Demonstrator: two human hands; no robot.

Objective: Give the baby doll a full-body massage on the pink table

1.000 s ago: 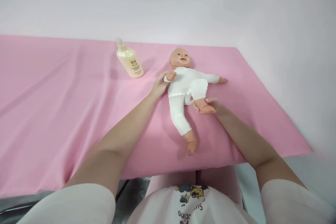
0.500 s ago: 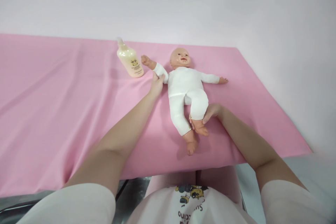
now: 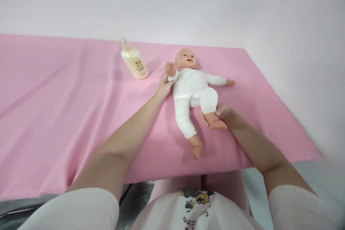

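Since a moment ago, doll's arm folded inward; left hand grips it, right hand grasps the bent leg's foot, centre frame.

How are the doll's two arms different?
The doll's near arm is bent, fist raised beside its head; the far arm lies straight out on the pink cloth. The left hand holds the near arm; no hand touches the far one. Both wear white sleeves.

pink matt cloth table cover, glossy plastic baby doll in soft white fabric, smooth shiny cream plastic bottle.
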